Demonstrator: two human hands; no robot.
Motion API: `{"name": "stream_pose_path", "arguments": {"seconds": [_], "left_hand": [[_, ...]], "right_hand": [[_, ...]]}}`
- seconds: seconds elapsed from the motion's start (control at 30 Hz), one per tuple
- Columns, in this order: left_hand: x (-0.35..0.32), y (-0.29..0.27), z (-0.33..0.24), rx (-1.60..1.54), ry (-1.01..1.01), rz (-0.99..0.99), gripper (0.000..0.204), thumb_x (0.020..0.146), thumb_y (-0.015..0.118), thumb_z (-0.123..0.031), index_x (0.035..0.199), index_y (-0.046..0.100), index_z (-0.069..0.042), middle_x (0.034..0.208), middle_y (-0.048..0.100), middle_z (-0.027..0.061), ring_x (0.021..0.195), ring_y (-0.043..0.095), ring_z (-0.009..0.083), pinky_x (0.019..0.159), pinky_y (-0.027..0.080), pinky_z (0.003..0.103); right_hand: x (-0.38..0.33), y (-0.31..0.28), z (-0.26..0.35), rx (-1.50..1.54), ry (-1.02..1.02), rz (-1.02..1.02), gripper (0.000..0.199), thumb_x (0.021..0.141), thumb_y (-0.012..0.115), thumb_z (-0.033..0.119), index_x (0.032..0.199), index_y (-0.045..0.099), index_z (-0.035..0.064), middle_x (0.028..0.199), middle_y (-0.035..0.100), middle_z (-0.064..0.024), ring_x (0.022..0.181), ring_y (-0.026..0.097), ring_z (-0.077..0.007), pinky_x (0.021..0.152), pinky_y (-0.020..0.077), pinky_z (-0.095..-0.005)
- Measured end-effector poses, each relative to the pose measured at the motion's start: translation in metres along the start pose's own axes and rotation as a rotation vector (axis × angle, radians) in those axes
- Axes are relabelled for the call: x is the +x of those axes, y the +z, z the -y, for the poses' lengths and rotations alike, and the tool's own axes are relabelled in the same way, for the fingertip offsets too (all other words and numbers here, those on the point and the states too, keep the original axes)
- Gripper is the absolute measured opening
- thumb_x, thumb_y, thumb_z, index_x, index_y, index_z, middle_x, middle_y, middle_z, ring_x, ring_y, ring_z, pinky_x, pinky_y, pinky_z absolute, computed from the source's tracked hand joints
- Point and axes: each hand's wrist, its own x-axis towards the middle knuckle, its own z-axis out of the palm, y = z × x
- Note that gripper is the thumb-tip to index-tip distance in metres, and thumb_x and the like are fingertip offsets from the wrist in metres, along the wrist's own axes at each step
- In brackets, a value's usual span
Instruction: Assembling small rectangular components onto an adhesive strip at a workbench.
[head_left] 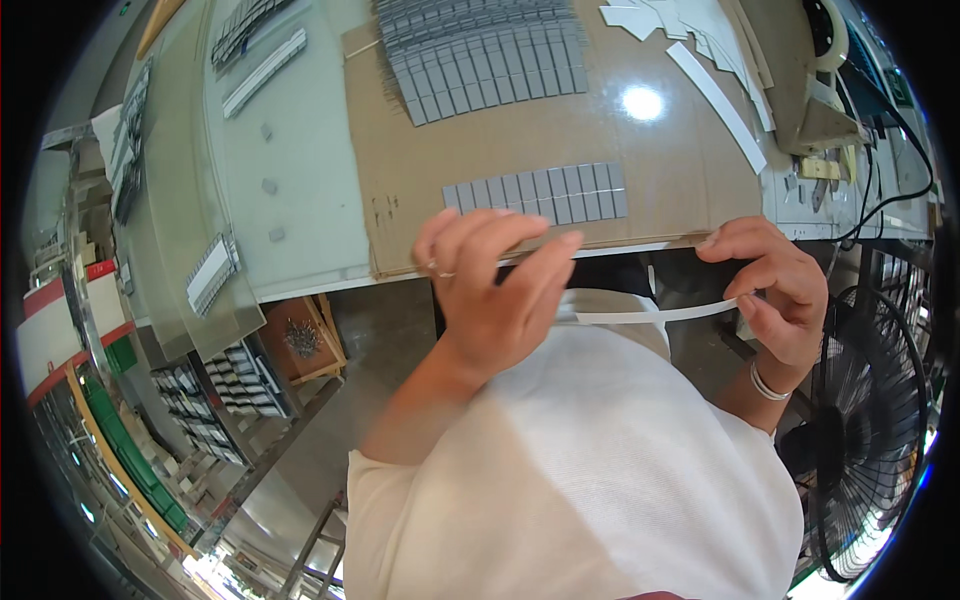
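Observation:
A thin white strip [660, 316] stretches across in front of my body, below the table's near edge. Its right end is pinched between the thumb and fingers of my right hand [775, 285]. My left hand [500, 285] hovers near the strip's other end, its fingers stretched out and spread, a little blurred; I cannot tell whether it touches the strip. Just beyond my left fingertips, a row of grey rectangular pieces [540, 194] lies side by side on a brown cardboard sheet [660, 130].
A large overlapping batch of grey pieces [490, 75] covers the cardboard's far side. White strips and sheets [715, 105] lie at the right. Small grey pieces [269, 186] dot the pale tabletop. A black fan [860, 430] stands at my right, and a wooden box [303, 340] sits below left.

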Motion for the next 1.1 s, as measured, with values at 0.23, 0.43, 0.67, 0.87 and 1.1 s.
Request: {"name": "stream_pose_path", "arguments": {"seconds": [0.23, 0.43, 0.67, 0.87, 1.1], "left_hand": [[-0.008, -0.009, 0.012, 0.029, -0.014, -0.046, 0.027, 0.075, 0.073, -0.010, 0.102, 0.072, -0.015, 0.107, 0.061, 0.0017, 0.098, 0.056, 0.0229, 0.092, 0.037, 0.042], [0.008, 0.000, -0.010, 0.202, 0.031, 0.225, 0.035, 0.080, 0.074, -0.023, 0.113, 0.071, -0.015, 0.126, 0.063, 0.0033, 0.119, 0.055, 0.0252, 0.108, 0.025, 0.049], [0.010, 0.004, -0.006, 0.188, 0.051, 0.295, 0.048, 0.075, 0.080, -0.029, 0.119, 0.066, -0.013, 0.121, 0.067, 0.0022, 0.125, 0.054, 0.0270, 0.112, 0.018, 0.058], [0.002, -0.001, 0.002, 0.124, 0.110, 0.207, 0.044, 0.075, 0.077, -0.024, 0.116, 0.066, -0.011, 0.110, 0.068, 0.0001, 0.117, 0.057, 0.0248, 0.114, 0.016, 0.058], [0.005, -0.003, 0.000, 0.085, 0.039, 0.153, 0.040, 0.075, 0.072, -0.016, 0.113, 0.065, -0.007, 0.104, 0.070, 0.0014, 0.115, 0.058, 0.0250, 0.115, 0.015, 0.057]], "right_hand": [[0.001, 0.007, -0.007, 0.046, -0.005, -0.034, 0.007, 0.073, 0.061, 0.005, 0.075, 0.063, -0.0007, 0.102, 0.070, -0.0193, 0.097, 0.060, -0.0307, 0.089, 0.0456, -0.0421], [0.011, 0.016, -0.009, -0.088, 0.199, -0.511, 0.014, 0.085, 0.063, 0.002, 0.096, 0.069, -0.0042, 0.093, 0.062, -0.0077, 0.089, 0.055, -0.0174, 0.081, 0.0414, -0.0281], [0.017, 0.040, -0.022, -0.833, 0.020, -0.673, 0.031, 0.079, 0.073, -0.002, 0.109, 0.072, 0.0032, 0.096, 0.062, -0.0087, 0.091, 0.056, -0.0240, 0.082, 0.0461, -0.0309], [0.009, 0.061, -0.023, -0.607, -0.150, -0.494, 0.024, 0.072, 0.075, -0.004, 0.095, 0.070, 0.0026, 0.093, 0.062, -0.0084, 0.085, 0.055, -0.0260, 0.071, 0.0455, -0.0339], [0.016, 0.079, -0.021, -0.481, -0.205, -0.455, 0.030, 0.065, 0.079, -0.003, 0.092, 0.069, 0.0054, 0.089, 0.061, -0.0068, 0.081, 0.054, -0.0264, 0.065, 0.0448, -0.0334]]}}
